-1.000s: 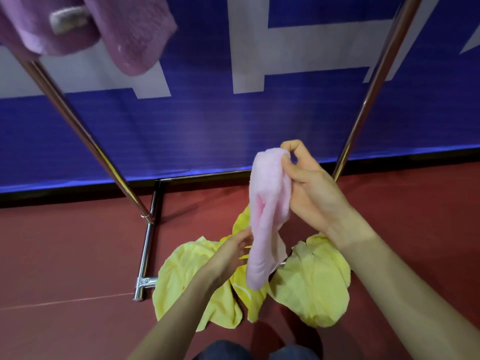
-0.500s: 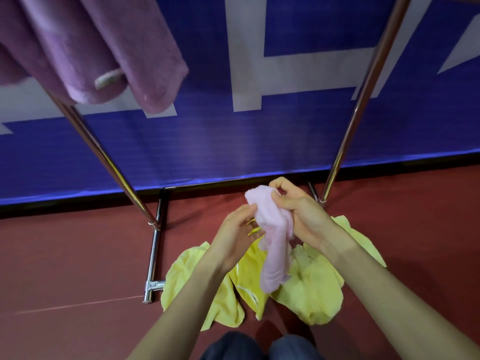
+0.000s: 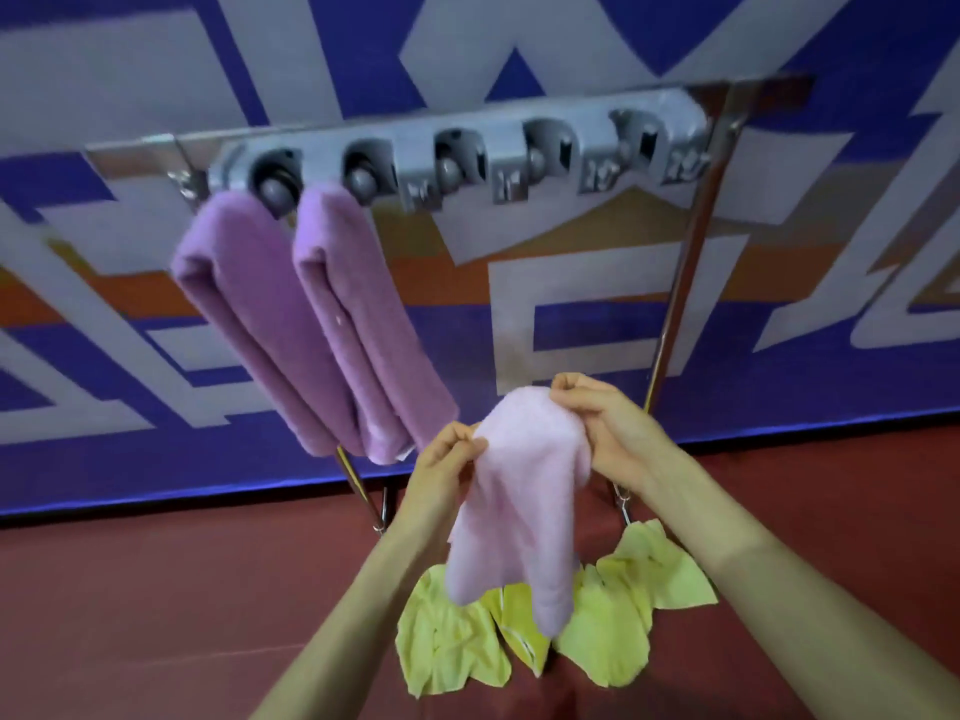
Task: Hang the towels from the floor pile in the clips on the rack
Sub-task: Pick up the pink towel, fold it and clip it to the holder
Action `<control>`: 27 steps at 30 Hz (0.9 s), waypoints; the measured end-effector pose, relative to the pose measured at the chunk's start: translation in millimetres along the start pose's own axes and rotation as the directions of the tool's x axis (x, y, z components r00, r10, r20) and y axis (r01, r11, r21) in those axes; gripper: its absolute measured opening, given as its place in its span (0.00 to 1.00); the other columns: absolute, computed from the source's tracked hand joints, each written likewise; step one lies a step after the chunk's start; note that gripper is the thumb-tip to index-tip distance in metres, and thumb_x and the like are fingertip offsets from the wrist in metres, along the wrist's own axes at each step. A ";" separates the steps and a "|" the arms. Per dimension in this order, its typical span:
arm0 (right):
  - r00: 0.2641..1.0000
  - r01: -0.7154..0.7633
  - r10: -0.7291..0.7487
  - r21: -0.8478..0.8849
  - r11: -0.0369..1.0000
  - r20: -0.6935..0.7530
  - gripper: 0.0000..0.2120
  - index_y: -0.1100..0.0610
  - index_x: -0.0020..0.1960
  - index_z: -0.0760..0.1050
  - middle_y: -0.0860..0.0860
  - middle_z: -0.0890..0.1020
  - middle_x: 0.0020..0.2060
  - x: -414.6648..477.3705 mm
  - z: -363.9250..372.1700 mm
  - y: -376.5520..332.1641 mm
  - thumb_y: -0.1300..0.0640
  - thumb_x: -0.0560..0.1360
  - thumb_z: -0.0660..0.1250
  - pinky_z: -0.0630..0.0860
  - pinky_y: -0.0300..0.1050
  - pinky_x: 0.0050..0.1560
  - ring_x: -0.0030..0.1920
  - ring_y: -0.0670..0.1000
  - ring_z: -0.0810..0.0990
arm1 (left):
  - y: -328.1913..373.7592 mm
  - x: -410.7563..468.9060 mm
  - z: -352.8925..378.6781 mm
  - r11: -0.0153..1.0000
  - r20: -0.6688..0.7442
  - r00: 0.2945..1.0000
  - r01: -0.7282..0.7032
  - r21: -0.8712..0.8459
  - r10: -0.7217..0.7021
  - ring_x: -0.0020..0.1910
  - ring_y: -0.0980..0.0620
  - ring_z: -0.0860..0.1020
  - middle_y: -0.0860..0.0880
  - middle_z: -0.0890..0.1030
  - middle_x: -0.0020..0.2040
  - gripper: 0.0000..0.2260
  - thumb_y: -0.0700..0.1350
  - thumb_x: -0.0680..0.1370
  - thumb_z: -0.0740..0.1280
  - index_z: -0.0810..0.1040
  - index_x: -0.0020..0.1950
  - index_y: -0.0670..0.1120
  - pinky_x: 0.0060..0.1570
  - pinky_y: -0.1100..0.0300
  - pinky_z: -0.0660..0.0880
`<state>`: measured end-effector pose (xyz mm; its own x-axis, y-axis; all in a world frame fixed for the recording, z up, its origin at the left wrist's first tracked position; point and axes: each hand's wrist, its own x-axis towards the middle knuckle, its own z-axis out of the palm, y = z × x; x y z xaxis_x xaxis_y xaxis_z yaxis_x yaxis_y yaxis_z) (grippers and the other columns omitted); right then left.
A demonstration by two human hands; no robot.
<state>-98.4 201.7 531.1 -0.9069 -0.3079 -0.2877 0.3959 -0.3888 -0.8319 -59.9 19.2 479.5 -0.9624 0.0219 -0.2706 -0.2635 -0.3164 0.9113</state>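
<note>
Nearest: crumpled pile of thin yellow cloths [image 3: 602, 631] on the dull red floor [image 3: 156, 615], smooth weave, creased, edges splayed out like petals.

Above the pile, clear of the floor: pale pink fluffy terry towel [image 3: 524, 501], bunched at the top, hanging in two soft lobes. Lower ends hang in front of the yellow cloths.

Left hand [image 3: 452, 454]: fingers curled in, thumb and fingertips pinching the pink towel's upper left edge.
Right hand [image 3: 608, 423]: fingers curled tight, pinching the bunched top at its right side. Hands are close together, towel stretched between them.

Further back, left: two purple terry towels [image 3: 249, 314], thick pile, folded into long pads. They hang side by side, touching, each gripped at the top by a clip.

Above them: grey plastic clip bar [image 3: 545, 142] with round grey rollers, fixed across the polished metal rack [image 3: 685, 283]. Purple towels sit in the two leftmost clips; pink towel is below the bar, to its right half, well apart from it.

Behind: blue banner with large white shapes [image 3: 779, 356], slightly blurred.
</note>
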 end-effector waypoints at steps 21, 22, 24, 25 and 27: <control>0.914 0.096 0.112 -0.474 0.875 0.391 0.18 0.58 0.46 0.68 0.49 0.76 0.29 -62.8 174.8 -193.9 0.73 0.60 0.58 0.69 0.34 0.28 0.28 0.44 0.73 | 244.7 -85.9 28.8 0.872 0.230 0.970 -0.178 0.456 0.078 0.54 0.57 0.75 0.45 0.75 0.56 0.19 0.31 0.77 0.60 0.73 0.66 0.45 0.49 0.75 0.71; 0.908 0.105 0.113 -0.481 0.870 0.403 0.18 0.58 0.46 0.68 0.49 0.76 0.28 -64.3 178.3 -196.0 0.73 0.61 0.58 0.70 0.34 0.28 0.28 0.44 0.73 | 249.4 -87.1 27.2 0.853 0.271 0.961 -0.189 0.486 0.059 0.59 0.58 0.74 0.46 0.74 0.61 0.19 0.32 0.77 0.62 0.74 0.66 0.45 0.52 0.75 0.71; 0.904 0.112 0.116 -0.490 0.864 0.410 0.17 0.58 0.46 0.68 0.49 0.75 0.28 -66.9 181.8 -198.2 0.73 0.62 0.58 0.69 0.34 0.27 0.27 0.44 0.72 | 254.1 -89.1 25.7 0.840 0.347 0.938 -0.179 0.512 -0.012 0.62 0.59 0.75 0.50 0.77 0.63 0.16 0.34 0.77 0.64 0.76 0.64 0.46 0.56 0.73 0.71; 0.906 0.116 0.113 -0.496 0.860 0.409 0.17 0.58 0.46 0.68 0.49 0.75 0.28 -68.2 182.9 -199.1 0.74 0.62 0.58 0.69 0.34 0.26 0.27 0.44 0.72 | 256.0 -90.9 26.3 0.838 0.378 0.925 -0.182 0.514 -0.031 0.59 0.61 0.77 0.52 0.80 0.60 0.15 0.34 0.77 0.65 0.77 0.62 0.45 0.55 0.71 0.72; 0.912 0.117 0.112 -0.514 0.850 0.393 0.17 0.58 0.46 0.68 0.50 0.74 0.28 -71.1 182.6 -200.7 0.74 0.62 0.58 0.68 0.35 0.25 0.26 0.45 0.70 | 255.4 -92.6 25.9 0.841 0.395 0.918 -0.192 0.506 -0.028 0.49 0.64 0.79 0.56 0.83 0.48 0.11 0.34 0.77 0.65 0.79 0.57 0.44 0.48 0.71 0.73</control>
<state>-87.1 143.0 805.2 -0.7263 -0.6662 -0.1693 0.1565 0.0795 -0.9845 -39.7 -39.0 745.4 -0.9025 0.4032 -0.1517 -0.0703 0.2094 0.9753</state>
